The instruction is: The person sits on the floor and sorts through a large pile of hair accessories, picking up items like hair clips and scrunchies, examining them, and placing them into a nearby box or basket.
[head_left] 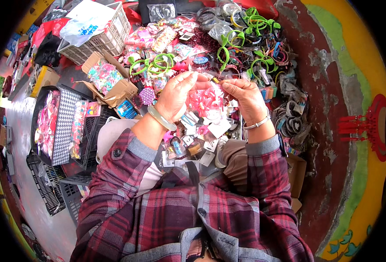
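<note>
In front of my chest, both hands are raised over a heap of small accessories. My left hand (178, 97), a pale bangle on its wrist, has its fingers drawn together and pointing right. My right hand (246, 97), wearing a thin silver bracelet, pinches thumb against forefinger. A small dark and gold piece (215, 80) shows at the right fingertips, too small to name. Just below and between the hands is a bunch of pink ribbon-like pieces (207, 102); whether it hangs from them or lies on the heap, I cannot tell. Carded accessories (219, 128) lie under it.
Green headbands (160, 64) lie beyond my hands. At left stand an open cardboard box (127, 89) of bagged pastel pieces, a pale plastic crate (123, 27) and a black basket (66, 120) with pink packets. Coiled grey bands (292, 117) are near the worn red wall (328, 96) at right.
</note>
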Motion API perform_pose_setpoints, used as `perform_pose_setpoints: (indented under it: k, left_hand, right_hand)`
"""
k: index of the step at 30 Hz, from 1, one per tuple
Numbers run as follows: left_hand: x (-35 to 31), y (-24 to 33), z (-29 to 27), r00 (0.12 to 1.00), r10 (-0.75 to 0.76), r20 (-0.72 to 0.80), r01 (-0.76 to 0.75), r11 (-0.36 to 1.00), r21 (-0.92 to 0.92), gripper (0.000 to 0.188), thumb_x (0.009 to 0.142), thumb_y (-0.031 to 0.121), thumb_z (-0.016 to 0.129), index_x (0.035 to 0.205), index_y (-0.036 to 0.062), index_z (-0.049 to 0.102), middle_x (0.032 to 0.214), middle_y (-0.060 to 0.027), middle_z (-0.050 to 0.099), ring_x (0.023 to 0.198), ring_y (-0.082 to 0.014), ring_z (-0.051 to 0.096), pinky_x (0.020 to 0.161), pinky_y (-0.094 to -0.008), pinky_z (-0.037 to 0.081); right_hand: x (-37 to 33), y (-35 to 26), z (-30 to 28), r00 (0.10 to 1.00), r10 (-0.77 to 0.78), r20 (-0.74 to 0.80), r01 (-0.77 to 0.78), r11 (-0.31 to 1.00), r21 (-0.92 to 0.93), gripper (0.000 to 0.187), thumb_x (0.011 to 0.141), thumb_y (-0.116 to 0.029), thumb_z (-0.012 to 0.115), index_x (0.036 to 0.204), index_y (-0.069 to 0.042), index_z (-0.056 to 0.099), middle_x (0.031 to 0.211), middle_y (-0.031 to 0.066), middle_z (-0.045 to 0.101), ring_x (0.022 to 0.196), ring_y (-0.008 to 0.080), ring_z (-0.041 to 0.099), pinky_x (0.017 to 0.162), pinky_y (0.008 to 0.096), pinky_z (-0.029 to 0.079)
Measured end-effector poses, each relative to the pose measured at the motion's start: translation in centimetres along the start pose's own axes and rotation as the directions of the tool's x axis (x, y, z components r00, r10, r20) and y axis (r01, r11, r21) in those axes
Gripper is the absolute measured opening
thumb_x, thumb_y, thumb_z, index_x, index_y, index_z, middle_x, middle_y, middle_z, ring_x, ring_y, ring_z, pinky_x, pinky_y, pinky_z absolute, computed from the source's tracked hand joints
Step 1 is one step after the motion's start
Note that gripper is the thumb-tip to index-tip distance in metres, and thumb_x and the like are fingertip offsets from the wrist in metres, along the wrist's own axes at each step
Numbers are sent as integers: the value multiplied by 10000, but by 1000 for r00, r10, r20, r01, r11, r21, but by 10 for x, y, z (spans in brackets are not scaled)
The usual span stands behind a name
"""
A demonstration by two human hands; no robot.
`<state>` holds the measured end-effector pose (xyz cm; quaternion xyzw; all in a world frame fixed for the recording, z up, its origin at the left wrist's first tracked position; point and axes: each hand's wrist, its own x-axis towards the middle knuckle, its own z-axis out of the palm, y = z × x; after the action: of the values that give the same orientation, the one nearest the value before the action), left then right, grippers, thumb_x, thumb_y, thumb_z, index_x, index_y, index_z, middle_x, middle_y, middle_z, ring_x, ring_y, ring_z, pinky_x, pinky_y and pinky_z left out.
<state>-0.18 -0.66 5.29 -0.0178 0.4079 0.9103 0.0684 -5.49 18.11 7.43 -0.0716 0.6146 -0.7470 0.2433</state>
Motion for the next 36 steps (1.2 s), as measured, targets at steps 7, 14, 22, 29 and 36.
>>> perform_pose_setpoints:
  k: [7, 14, 22, 29, 36]
  left_hand:
    - [-1, 5, 3, 998, 50, 33, -58, 946, 320, 262, 896, 183, 487, 1052, -18, 551, 949, -133, 624, 901, -185, 604, 818, -287, 464]
    - [-3, 15, -1, 1000, -6, 10, 3, 950, 314, 281, 886, 130, 477, 1130, 2, 535, 949, -122, 632, 892, -180, 609, 837, -278, 439]
    - [-1, 11, -5, 997, 35, 64, -42, 994, 104, 211, 867, 78, 430, 1012, -9, 556, 965, -153, 617, 931, -233, 603, 879, -337, 436]
    - [0, 6, -7, 986, 115, 118, -121, 992, 41, 218, 844, 80, 412, 965, -37, 549, 965, -178, 605, 954, -266, 581, 909, -367, 416]
    - [-2, 12, -5, 972, 162, 171, -179, 980, 89, 267, 848, 120, 399, 985, -61, 540, 995, -187, 594, 957, -260, 572, 917, -368, 403]
  right_hand:
    - [2, 2, -5, 1000, 23, 12, -22, 1000, -19, 138, 783, -68, 637, 904, -3, 659, 765, 25, 640, 649, 79, 558, 630, 208, 454]
    - [-3, -3, 3, 998, -48, -28, 48, 999, 1, 203, 793, -54, 610, 989, -19, 645, 800, 20, 637, 643, 72, 550, 616, 205, 456]
    - [-4, -2, -1, 994, -109, -2, 109, 992, 61, 166, 796, -44, 587, 945, -11, 654, 778, 20, 630, 623, 73, 519, 586, 202, 416]
    - [-4, -1, 2, 991, -121, 52, 116, 989, 88, 107, 821, -55, 552, 843, -19, 650, 778, 3, 613, 639, 64, 500, 598, 198, 403]
    - [-5, -2, 4, 987, -144, 69, 139, 987, 76, 119, 836, -48, 518, 828, -32, 636, 766, -10, 597, 649, 62, 492, 617, 196, 402]
